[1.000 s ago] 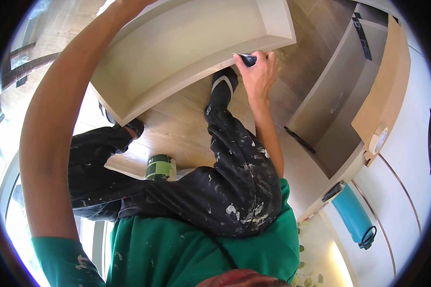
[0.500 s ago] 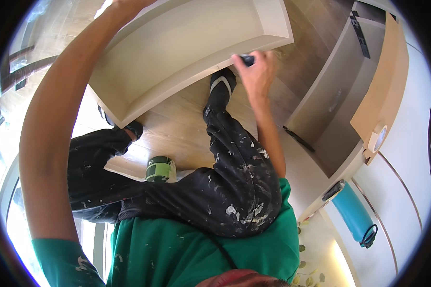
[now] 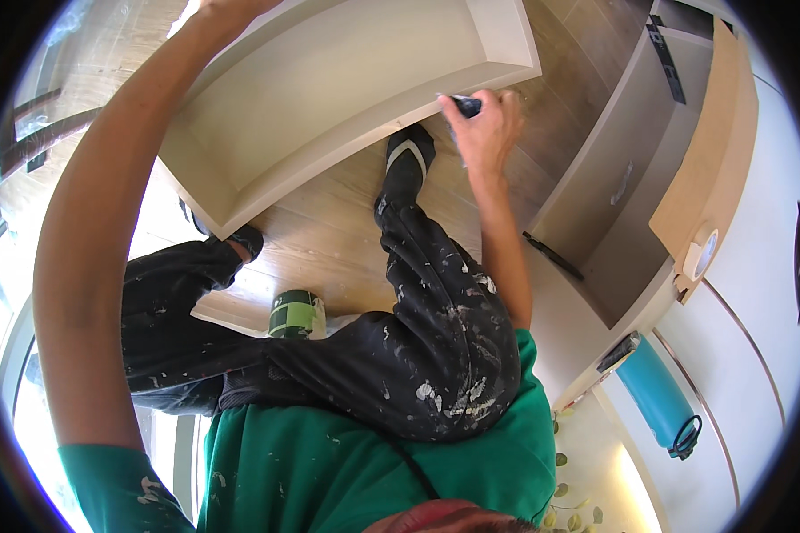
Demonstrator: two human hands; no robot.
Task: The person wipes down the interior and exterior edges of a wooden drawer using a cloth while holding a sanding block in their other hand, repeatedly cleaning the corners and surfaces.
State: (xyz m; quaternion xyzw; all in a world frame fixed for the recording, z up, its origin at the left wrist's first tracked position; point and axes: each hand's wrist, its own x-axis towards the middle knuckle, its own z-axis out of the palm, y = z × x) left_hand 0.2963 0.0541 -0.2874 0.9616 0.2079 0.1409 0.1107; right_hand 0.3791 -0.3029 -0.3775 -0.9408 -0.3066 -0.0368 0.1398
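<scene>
Moved the right hand [image 3: 487, 133] slightly toward the near right corner of the drawer [image 3: 329, 75] over the floor [image 3: 329, 226], with forearm extended, pinching a small dark tool [image 3: 468, 107] beside the near edge. Reaching the left hand [image 3: 238, 6], with arm outstretched, toward the far left edge; cannot tell its grip.

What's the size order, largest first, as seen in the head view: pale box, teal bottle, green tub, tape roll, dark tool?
1. Pale box
2. Teal bottle
3. Green tub, partly hidden
4. Tape roll

Unranked: dark tool; the right hand covers part of it.
</scene>
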